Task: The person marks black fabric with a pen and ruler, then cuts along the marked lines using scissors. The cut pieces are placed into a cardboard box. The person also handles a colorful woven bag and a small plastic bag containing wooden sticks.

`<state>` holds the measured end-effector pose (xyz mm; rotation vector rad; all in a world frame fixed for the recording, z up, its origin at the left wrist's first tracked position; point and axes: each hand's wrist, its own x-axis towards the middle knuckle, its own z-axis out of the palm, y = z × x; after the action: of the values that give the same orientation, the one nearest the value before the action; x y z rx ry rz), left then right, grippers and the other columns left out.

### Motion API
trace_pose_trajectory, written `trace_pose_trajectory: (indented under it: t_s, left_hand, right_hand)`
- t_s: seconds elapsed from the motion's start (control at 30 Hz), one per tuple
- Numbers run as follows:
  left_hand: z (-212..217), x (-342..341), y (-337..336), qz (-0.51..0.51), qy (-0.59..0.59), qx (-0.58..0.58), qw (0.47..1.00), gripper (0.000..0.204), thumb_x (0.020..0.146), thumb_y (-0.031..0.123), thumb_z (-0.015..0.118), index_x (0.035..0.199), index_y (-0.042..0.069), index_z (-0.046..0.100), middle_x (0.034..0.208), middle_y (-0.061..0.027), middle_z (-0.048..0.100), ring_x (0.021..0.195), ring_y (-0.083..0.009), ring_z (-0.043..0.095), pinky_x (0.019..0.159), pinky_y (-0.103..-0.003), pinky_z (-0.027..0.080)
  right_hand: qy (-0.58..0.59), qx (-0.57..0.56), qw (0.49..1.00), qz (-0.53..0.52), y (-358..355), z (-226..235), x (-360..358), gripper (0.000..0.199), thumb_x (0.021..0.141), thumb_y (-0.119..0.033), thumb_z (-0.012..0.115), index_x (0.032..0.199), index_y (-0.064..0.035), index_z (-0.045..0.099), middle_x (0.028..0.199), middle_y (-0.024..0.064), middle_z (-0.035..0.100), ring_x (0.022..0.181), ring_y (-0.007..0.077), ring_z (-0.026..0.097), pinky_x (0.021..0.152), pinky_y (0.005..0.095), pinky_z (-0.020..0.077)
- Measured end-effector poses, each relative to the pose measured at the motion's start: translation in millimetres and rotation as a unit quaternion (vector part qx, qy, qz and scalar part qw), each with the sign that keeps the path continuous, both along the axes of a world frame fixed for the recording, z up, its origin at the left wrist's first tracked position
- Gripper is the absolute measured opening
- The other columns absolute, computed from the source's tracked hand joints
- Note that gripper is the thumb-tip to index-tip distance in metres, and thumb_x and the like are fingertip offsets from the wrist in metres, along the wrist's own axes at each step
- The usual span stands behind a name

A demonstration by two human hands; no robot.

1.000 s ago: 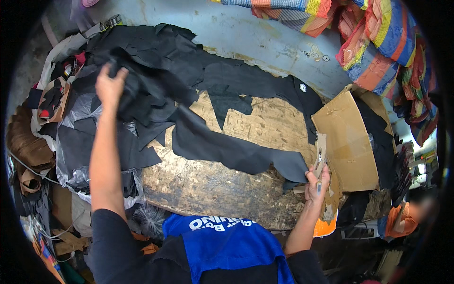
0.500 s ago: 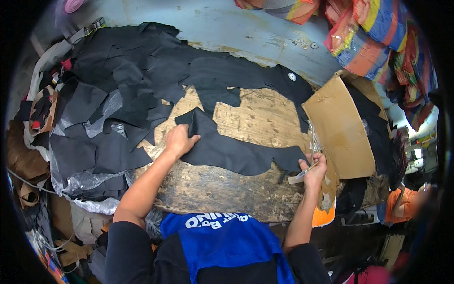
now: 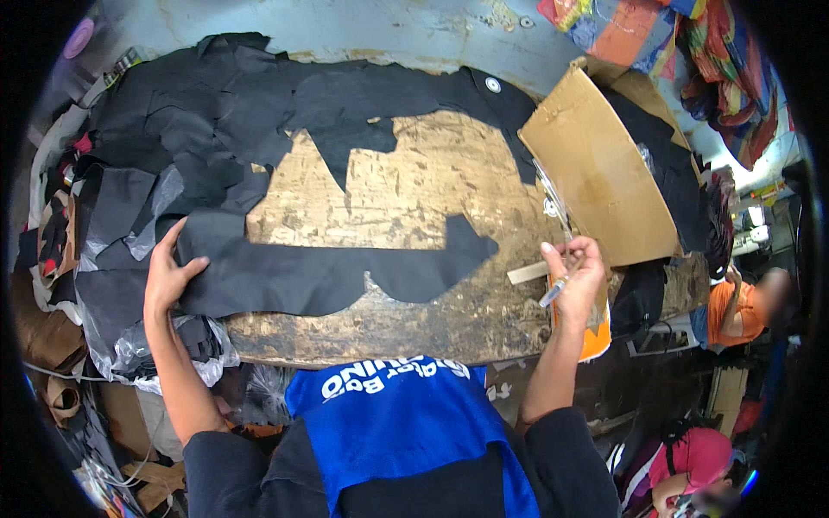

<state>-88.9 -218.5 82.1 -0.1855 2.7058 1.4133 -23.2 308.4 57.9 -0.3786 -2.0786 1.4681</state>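
Observation:
A long black sheet, which looks like leather (image 3: 302,276), lies across the worn wooden board (image 3: 302,338) in front of me. Its lower edge is wavy, with a notch in the middle. My left hand (image 3: 173,266) rests on the sheet's left end, thumb and fingers spread apart. To the right of the sheet and apart from it, my right hand (image 3: 579,274) is closed around a slim pen-like tool (image 3: 555,292), its tip pointing down and left. A short pale strip (image 3: 528,274) sits just left of this hand.
Black pieces (image 3: 216,112) overlap along the back and left. A bent cardboard sheet (image 3: 604,173) stands at the right, by long metal tools (image 3: 550,192). A white roundel (image 3: 493,85) lies at the back. Two people, in orange (image 3: 734,309) and pink (image 3: 698,457), are farther right.
The black sheet has slid left with my left hand and lies straighter. Its right end has come away from my right hand, which still holds the tool. The whole view has shifted slightly.

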Motion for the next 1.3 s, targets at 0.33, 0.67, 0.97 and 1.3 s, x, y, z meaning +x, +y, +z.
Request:
trace_pose_trajectory:
  t_s: [0.33,0.67,0.97,1.3]
  left_hand:
    - [-63.5,69.5,143.2,-0.219,0.237,-0.1,0.941,0.036,0.074,0.012,0.071,0.107,0.002,0.063,0.114,-0.0164,0.061,0.112,-0.0335,0.055,0.097,-0.042,0.042]
    - [-78.5,85.0,217.4,-0.461,0.082,-0.063,0.882,0.055,0.085,0.042,0.059,0.123,0.003,0.054,0.132,-0.0163,0.049,0.128,-0.031,0.042,0.107,-0.056,0.024]
    - [-102.9,62.9,272.8,-0.439,0.152,-0.24,0.853,0.063,0.086,0.05,0.052,0.133,0.007,0.047,0.146,-0.0224,0.028,0.139,-0.0357,0.019,0.102,-0.071,0.012]
    - [-111.3,68.4,285.4,-0.449,0.164,-0.201,0.855,0.074,0.085,0.053,0.052,0.141,0.008,0.034,0.149,-0.024,0.018,0.141,-0.0371,0.011,0.104,-0.068,0.012]
  right_hand:
    - [-0.022,-0.096,0.983,0.154,-48.8,-55.0,-11.0,0.038,0.068,-0.009,0.084,0.086,-0.0037,0.051,0.078,0.0011,0.054,0.067,0.007,0.053,0.059,0.0206,0.0442]
    - [-0.01,0.209,0.928,0.307,-50.7,-61.5,-43.1,0.048,0.054,-0.025,0.088,0.092,-0.0066,0.064,0.109,0.0129,0.066,0.101,0.0305,0.06,0.092,0.0398,0.0408]
    - [-0.031,0.175,0.947,0.267,-41.7,-93.1,-41.0,0.034,0.06,-0.006,0.081,0.088,-0.0038,0.062,0.097,0.009,0.068,0.095,0.0263,0.059,0.083,0.0363,0.0459]
    - [-0.054,-0.06,0.961,0.264,-34.1,-96.3,-46.0,0.011,0.09,-0.01,0.06,0.097,-0.002,0.057,0.099,0.0142,0.067,0.09,0.0192,0.063,0.079,0.027,0.0459]
